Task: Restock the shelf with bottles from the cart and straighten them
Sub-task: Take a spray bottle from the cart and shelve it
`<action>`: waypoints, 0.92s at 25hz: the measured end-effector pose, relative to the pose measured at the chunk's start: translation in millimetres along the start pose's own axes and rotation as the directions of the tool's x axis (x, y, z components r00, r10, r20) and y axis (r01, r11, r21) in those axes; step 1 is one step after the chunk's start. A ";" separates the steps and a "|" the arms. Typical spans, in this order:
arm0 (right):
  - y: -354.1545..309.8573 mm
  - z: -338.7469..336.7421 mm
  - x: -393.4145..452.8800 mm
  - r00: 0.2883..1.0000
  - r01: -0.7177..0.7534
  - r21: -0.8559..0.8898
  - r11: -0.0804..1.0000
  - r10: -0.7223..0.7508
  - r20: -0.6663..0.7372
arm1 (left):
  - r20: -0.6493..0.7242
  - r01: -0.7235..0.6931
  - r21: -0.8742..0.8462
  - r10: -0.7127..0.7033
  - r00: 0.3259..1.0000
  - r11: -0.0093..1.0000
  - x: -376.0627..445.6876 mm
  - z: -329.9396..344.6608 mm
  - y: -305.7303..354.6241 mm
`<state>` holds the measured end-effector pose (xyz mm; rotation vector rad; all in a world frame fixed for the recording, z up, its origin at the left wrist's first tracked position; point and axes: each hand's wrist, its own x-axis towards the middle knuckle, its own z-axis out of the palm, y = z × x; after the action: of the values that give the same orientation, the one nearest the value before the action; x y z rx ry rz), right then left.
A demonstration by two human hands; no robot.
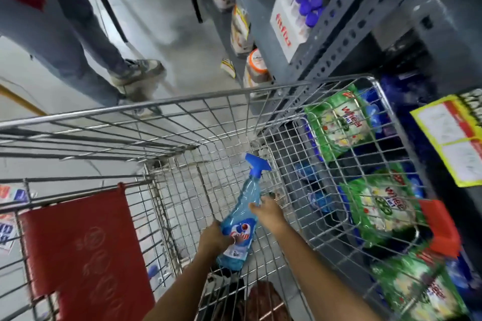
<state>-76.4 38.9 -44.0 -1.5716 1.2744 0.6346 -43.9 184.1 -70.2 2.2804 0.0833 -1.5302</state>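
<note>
A blue spray bottle (241, 214) with a blue trigger head lies tilted inside the wire cart (182, 104), nozzle pointing away from me. My left hand (212, 238) grips its labelled lower body. My right hand (268, 212) rests against the bottle's upper side, fingers partly curled on it. The grey metal shelf (339, 34) stands to the right of the cart.
Green detergent packs (339, 122) and blue packs fill the lower shelf beyond the cart's right wall. White boxes and purple-capped bottles (307, 2) sit higher up. A person's legs (78, 41) stand past the cart's far-left corner. A red seat flap (86, 250) is at near left.
</note>
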 end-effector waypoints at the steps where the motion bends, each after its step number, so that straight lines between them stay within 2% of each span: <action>1: 1.3 3.8 5.4 1.000 -0.007 0.015 1.000 0.007 0.022 | 0.020 0.017 -0.019 -0.017 1.000 1.000 4.1 0.7 -2.3; 3: 3.0 9.8 11.6 0.998 -0.032 0.103 0.994 0.027 0.050 | 0.028 0.041 -0.074 -0.039 0.999 0.996 7.5 2.1 -4.5; 7: 2.9 6.6 10.0 0.994 -0.075 0.229 0.971 0.055 0.089 | 0.009 0.013 -0.079 -0.013 1.000 0.997 1.6 5.9 -3.3; 12: -7.5 -20.1 -11.4 0.998 -0.025 0.299 0.954 0.009 0.055 | 0.014 -0.073 -0.272 0.080 0.997 0.960 -27.3 -2.1 12.3; 18: -32.9 -64.9 -78.3 0.972 0.233 0.425 0.875 -0.191 -0.140 | -0.079 -0.286 -0.448 0.281 0.956 0.847 -101.6 -30.6 60.2; 20: -38.9 -84.6 -112.8 0.931 0.360 0.447 0.819 -0.282 -0.233 | -0.093 -0.356 -0.505 0.360 0.928 0.786 -134.7 -33.7 76.9; 23: -45.4 -118.1 -172.6 0.833 0.542 0.416 0.730 -0.399 -0.383 | -0.084 -0.478 -0.529 0.517 0.852 0.702 -183.4 -34.0 99.6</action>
<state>-108.8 3.8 164.6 -1.4636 1.0412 -0.2537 -61.7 134.6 134.7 1.6184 -0.1134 -1.1136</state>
